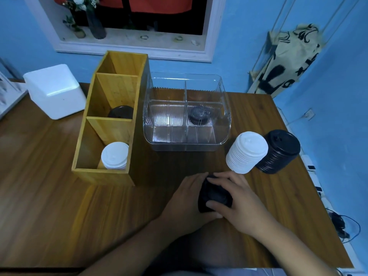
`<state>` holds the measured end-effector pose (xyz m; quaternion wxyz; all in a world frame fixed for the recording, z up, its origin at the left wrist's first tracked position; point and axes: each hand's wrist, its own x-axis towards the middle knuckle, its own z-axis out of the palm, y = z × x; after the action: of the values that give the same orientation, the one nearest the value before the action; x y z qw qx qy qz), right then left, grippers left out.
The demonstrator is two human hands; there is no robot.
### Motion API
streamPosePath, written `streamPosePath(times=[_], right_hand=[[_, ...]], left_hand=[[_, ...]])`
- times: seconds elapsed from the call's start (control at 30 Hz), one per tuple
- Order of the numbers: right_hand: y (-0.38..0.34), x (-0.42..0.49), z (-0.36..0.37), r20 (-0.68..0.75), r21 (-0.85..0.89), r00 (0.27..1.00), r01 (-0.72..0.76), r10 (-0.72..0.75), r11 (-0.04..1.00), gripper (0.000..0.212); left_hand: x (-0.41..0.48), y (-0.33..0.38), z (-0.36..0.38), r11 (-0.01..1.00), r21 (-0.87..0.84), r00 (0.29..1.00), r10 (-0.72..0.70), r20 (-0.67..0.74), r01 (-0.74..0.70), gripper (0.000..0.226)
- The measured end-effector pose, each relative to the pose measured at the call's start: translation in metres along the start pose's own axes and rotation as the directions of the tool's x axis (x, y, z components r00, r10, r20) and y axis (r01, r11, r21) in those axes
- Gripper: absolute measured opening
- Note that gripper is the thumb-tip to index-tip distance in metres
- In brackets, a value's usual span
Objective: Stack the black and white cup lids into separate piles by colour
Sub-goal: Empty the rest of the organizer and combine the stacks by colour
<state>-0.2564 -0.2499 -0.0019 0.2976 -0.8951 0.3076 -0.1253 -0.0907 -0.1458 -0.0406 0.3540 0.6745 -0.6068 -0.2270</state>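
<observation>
Both hands hold a small bunch of black lids (214, 194) just above the wooden table (59, 206), near its front middle. My left hand (183, 202) cups the bunch from the left. My right hand (239, 202) grips it from the right, thumb across the front. To the right stand a tall white lid stack (247, 152) and a tall black lid stack (278, 152), side by side and touching. A shorter white lid stack (114, 155) sits in the nearest compartment of the wooden organiser (103, 176); black lids (120, 112) sit in its middle compartment.
A clear plastic divided box (187, 140) stands behind my hands with a black lid (199, 114) in its right section. A white box (55, 90) is at the back left. The table's right edge drops off by cables and a power strip (310, 166).
</observation>
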Motion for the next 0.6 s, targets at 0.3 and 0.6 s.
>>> streamPosePath(times=[0.3, 0.6], right_hand=[[-0.047, 0.058, -0.024, 0.018, -0.195, 0.994, 0.11, -0.108, 0.975, 0.052], [-0.071, 0.269, -0.098, -0.097, -0.362, 0.995, -0.062, 0.029, 0.93, 0.028]], left_hand=[[0.008, -0.022, -0.03, 0.992, 0.101, 0.993, -0.062, -0.096, 0.072, 0.097], [0.013, -0.03, -0.039, 0.988, 0.084, 0.989, -0.125, -0.082, 0.132, 0.104]])
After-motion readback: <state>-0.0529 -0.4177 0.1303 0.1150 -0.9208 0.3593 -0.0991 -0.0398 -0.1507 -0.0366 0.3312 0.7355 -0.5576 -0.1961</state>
